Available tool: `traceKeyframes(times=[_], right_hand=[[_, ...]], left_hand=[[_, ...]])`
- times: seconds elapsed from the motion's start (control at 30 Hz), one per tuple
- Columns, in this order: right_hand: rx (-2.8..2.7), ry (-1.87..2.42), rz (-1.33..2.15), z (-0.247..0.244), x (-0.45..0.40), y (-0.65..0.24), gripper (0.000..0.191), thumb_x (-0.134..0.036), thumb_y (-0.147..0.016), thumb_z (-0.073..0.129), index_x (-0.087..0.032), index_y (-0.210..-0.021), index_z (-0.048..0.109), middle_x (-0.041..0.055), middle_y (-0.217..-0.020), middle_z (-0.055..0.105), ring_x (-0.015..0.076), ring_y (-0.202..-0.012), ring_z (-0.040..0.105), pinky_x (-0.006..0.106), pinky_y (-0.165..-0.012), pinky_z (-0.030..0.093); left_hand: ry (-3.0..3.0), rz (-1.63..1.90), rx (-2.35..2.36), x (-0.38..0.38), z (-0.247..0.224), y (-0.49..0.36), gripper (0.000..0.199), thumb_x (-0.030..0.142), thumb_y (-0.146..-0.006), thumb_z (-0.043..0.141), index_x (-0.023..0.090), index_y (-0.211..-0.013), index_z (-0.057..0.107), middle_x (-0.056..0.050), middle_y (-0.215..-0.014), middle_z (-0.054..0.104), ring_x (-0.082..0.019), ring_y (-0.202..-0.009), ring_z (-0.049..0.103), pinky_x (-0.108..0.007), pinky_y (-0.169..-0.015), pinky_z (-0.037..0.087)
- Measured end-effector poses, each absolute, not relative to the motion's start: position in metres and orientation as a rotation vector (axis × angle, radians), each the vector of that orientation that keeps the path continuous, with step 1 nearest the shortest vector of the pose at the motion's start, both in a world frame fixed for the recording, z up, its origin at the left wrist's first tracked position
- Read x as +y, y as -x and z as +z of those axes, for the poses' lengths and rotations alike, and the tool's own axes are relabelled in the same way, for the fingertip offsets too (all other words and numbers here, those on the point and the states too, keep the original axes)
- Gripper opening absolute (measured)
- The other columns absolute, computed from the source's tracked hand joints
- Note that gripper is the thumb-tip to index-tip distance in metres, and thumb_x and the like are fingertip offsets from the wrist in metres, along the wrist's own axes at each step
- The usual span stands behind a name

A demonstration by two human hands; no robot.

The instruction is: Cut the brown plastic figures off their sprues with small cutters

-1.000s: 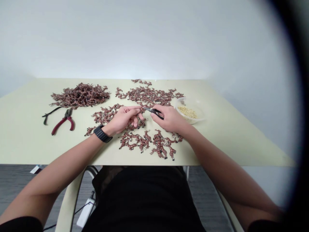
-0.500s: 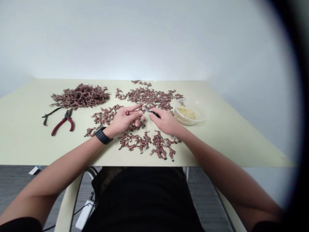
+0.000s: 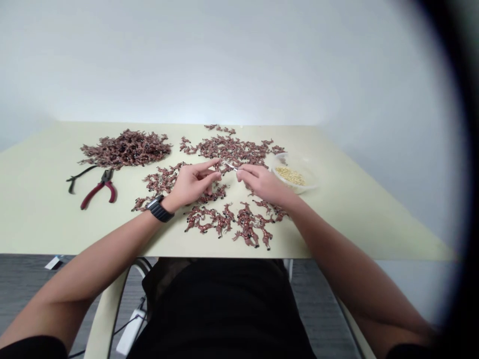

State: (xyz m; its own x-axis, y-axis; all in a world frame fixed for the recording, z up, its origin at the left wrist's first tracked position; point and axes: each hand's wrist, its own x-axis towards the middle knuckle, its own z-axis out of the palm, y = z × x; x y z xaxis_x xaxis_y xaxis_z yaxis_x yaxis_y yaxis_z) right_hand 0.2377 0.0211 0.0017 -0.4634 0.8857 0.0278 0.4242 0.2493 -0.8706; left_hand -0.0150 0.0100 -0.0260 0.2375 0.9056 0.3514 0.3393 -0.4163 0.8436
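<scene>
Reddish-brown animal figurines with black hooves [image 3: 211,219] lie in loose clusters all around the hands, some just beneath the left palm and others just beyond the fingertips. We see the left hand [image 3: 192,184] open and slightly cupped, its fingers reaching toward the right hand, though we cannot tell whether it holds anything very small. A black band watch [image 3: 160,209] circles its wrist. The right hand [image 3: 262,183] is narrowly closed, pinching a slim silver-tipped tool [image 3: 231,166] whose point aims toward the left fingertips. Compared with a moment ago, the tool's black part has passed out of sight within the right hand, leaving only the bright tip showing, and the hands now sit closer together. Beyond the right hand, a round clear plastic tub [image 3: 295,172] holds pale yellow grains [image 3: 291,175]. Further left, a dense heap of figurines [image 3: 125,148] sits near red-handled steel pliers [image 3: 98,192] and a thin black cord [image 3: 80,174], all on a pale green tabletop [image 3: 45,219]. Below its front edge, we see a black shirt [image 3: 220,309], a cream chair arm [image 3: 105,309] and a white power pack [image 3: 130,331] above a grey floor [image 3: 322,309].
</scene>
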Motion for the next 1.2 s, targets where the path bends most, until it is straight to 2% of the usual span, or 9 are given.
traceKeyframes(times=[0.07,0.13,0.27,0.53,0.73,0.97,1.2], right_hand=[[-2.067,1.208,0.878,-0.0017,0.0214,-0.2363,0.031,-0.051,-0.102,0.052,-0.023,-0.093,0.061,0.0048,-0.082,0.059,0.019,-0.072,0.049,0.033,-0.064,0.037],[-2.13,1.208,0.734,-0.0045,0.0218,-0.2358,0.031,-0.05,-0.103,0.05,-0.023,-0.096,0.062,0.0056,-0.087,0.064,0.0206,-0.077,0.054,0.034,-0.069,0.038],[-2.216,1.213,0.6,-0.0056,0.0207,-0.2357,0.03,-0.049,-0.104,0.048,-0.022,-0.095,0.06,0.0037,-0.082,0.065,0.0196,-0.073,0.055,0.034,-0.069,0.036],[-2.256,1.203,0.597,-0.0022,0.017,-0.235,0.029,-0.049,-0.104,0.048,-0.023,-0.093,0.057,0.0011,-0.073,0.058,0.018,-0.067,0.049,0.033,-0.065,0.031],[-2.262,1.192,0.584,-0.0041,0.0196,-0.2372,0.028,-0.048,-0.103,0.049,-0.023,-0.095,0.059,0.0005,-0.072,0.057,0.0174,-0.066,0.049,0.033,-0.065,0.031],[-2.286,1.186,0.546,-0.0061,0.0215,-0.2385,0.028,-0.048,-0.103,0.049,-0.023,-0.095,0.059,-0.0008,-0.068,0.055,0.0167,-0.063,0.049,0.032,-0.064,0.03],[-2.245,1.215,0.603,-0.0097,0.0192,-0.2332,0.033,-0.05,-0.104,0.047,-0.022,-0.092,0.058,0.0008,-0.072,0.059,0.0173,-0.065,0.05,0.032,-0.064,0.03]], left_hand=[[-1.706,1.114,1.084,0.009,-0.0254,0.0128,0.067,0.049,-0.093,0.076,0.017,-0.149,0.062,-0.011,-0.093,0.082,-0.013,-0.051,0.066,-0.029,-0.057,0.059],[-1.591,1.097,1.021,0.0097,-0.0249,0.0129,0.073,0.049,-0.091,0.078,0.013,-0.151,0.059,-0.012,-0.096,0.082,-0.012,-0.05,0.065,-0.028,-0.055,0.058],[-1.483,1.058,0.94,0.0113,-0.0239,0.0142,0.073,0.046,-0.09,0.08,0.011,-0.15,0.059,-0.012,-0.095,0.081,-0.01,-0.049,0.065,-0.025,-0.054,0.056],[-1.374,1.023,0.891,0.0116,-0.0259,0.0133,0.07,0.044,-0.089,0.082,0.013,-0.148,0.062,-0.013,-0.096,0.081,-0.009,-0.049,0.064,-0.02,-0.044,0.045],[-1.277,1.023,0.806,0.0129,-0.0259,0.0138,0.061,0.04,-0.087,0.085,0.012,-0.138,0.068,-0.01,-0.092,0.08,-0.008,-0.048,0.063,-0.02,-0.047,0.051],[-1.173,1.046,0.756,0.0128,-0.0269,0.0129,0.048,0.036,-0.087,0.085,0.012,-0.126,0.074,-0.008,-0.09,0.079,-0.006,-0.048,0.062,-0.017,-0.047,0.051],[-1.178,1.098,0.765,0.013,-0.0323,0.0097,0.05,0.035,-0.086,0.086,0.013,-0.13,0.074,-0.009,-0.091,0.079,-0.007,-0.055,0.064,-0.02,-0.055,0.055]])
